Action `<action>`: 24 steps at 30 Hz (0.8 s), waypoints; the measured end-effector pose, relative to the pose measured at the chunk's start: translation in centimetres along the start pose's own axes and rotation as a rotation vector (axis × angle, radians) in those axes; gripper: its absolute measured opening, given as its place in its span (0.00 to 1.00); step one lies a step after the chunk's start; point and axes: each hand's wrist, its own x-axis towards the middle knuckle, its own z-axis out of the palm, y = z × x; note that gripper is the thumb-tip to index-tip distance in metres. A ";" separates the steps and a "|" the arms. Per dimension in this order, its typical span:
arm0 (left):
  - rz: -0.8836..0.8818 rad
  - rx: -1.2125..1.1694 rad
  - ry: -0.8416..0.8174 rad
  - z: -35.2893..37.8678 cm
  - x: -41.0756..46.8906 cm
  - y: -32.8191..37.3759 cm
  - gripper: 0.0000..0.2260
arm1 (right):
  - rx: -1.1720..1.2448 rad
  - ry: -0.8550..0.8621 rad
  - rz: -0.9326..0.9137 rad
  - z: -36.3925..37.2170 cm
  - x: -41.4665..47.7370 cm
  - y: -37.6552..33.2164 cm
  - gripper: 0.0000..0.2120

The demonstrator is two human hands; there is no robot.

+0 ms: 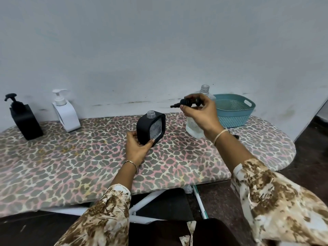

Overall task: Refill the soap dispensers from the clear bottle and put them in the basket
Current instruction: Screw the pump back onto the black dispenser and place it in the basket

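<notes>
A black rounded soap dispenser (150, 128) with its pump off and its clear threaded neck bare stands mid-board. My left hand (137, 148) grips its lower left corner. My right hand (200, 110) holds the black pump head (186, 102) in the air, above and to the right of the dispenser. Behind that hand stands the clear bottle (195, 126), uncapped and partly hidden. A teal basket (234, 110) sits at the far right by the wall. A black square dispenser (24, 119) and a white dispenser (66, 114) stand at the far left, pumps on.
All of this rests on an ironing board with a leopard-print cover (88, 157), pushed against a pale wall. A small dark object (236, 136) lies by my right wrist. The board's rounded end (287, 148) is at the right, with dark floor beyond.
</notes>
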 end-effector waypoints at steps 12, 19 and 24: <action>0.016 -0.041 -0.011 0.1 0.0 0.1 0.26 | -0.387 -0.287 -0.080 3.7 3.8 -3.9 0.09; 0.039 -0.055 -0.006 0.1 -0.3 0.4 0.26 | -0.341 -0.374 -0.011 6.0 5.2 -2.5 0.25; 0.046 -0.053 -0.001 0.2 -0.3 0.6 0.26 | -0.299 -0.399 0.085 7.2 5.6 0.6 0.30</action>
